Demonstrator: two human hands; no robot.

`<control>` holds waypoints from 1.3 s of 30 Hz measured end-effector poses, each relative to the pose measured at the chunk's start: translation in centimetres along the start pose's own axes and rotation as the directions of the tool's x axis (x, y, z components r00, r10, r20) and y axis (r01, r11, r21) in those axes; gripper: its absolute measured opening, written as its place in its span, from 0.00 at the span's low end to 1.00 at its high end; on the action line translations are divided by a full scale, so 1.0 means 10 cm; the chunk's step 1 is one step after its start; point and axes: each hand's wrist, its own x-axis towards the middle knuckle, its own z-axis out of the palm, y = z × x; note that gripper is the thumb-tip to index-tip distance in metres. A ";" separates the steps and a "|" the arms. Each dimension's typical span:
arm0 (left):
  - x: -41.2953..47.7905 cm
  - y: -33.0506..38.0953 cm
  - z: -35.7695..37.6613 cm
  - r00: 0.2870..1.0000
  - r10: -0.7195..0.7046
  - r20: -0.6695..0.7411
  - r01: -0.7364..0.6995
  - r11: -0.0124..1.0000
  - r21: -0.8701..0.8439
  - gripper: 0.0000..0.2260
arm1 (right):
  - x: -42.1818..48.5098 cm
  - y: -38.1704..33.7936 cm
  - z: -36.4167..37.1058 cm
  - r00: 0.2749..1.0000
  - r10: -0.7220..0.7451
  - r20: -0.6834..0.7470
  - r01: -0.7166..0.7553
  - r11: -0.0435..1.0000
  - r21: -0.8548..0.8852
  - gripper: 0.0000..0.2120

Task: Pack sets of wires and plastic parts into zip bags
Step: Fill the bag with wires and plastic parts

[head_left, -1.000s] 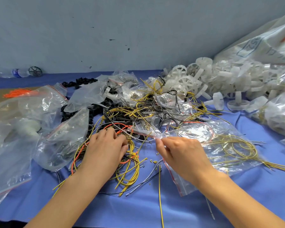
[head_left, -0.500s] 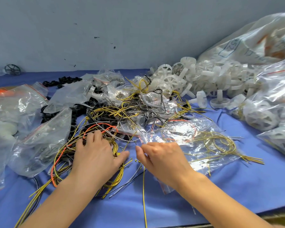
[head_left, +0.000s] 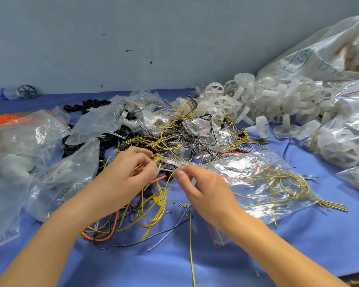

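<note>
The table point(head_left: 257, 255) is covered in plain blue cloth, and the wall point(head_left: 133, 38) behind is pale grey-blue with a few dark specks. The wires point(head_left: 153, 214) are mostly yellow with dark stripes, mixed with orange, black and grey ones. The zip bags point(head_left: 263, 183) are clear with red seal lines, the wheel parts point(head_left: 222, 104) translucent white, the small ring parts point(head_left: 85, 104) black.

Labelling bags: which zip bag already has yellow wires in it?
The flat clear bag just right of the right hand. Yellow wire loops lie inside it, ends poking out right; the left-side bags show none.
</note>
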 end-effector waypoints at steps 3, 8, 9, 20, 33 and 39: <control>-0.05 0.01 -0.06 1.000 -0.014 0.004 0.014 0.981 -0.195 0.11 | 0.05 -0.02 0.00 0.998 0.067 0.004 -0.067 0.984 0.168 0.14; -0.11 -0.01 -0.10 0.999 -0.040 0.002 0.038 0.927 -0.372 0.12 | 0.09 -0.06 0.01 0.993 0.095 -0.072 -0.080 0.978 0.191 0.12; -0.11 -0.01 -0.08 0.999 -0.047 -0.001 0.043 0.922 -0.384 0.12 | 0.08 -0.08 0.02 0.995 0.094 -0.039 -0.082 0.967 0.241 0.13; -0.05 -0.08 0.11 0.990 -0.132 0.040 0.132 0.826 -0.547 0.13 | 0.11 -0.12 0.14 0.970 0.199 0.136 -0.241 0.786 0.569 0.04; 0.02 -0.08 0.22 0.962 -0.270 -0.036 0.181 0.732 -0.657 0.12 | 0.11 -0.14 0.17 0.901 0.240 0.361 -0.429 0.621 0.656 0.09; 0.06 0.01 0.37 0.955 -0.282 -0.090 0.177 0.788 -0.590 0.09 | 0.14 -0.08 0.02 0.813 0.376 0.445 -0.579 0.434 0.691 0.09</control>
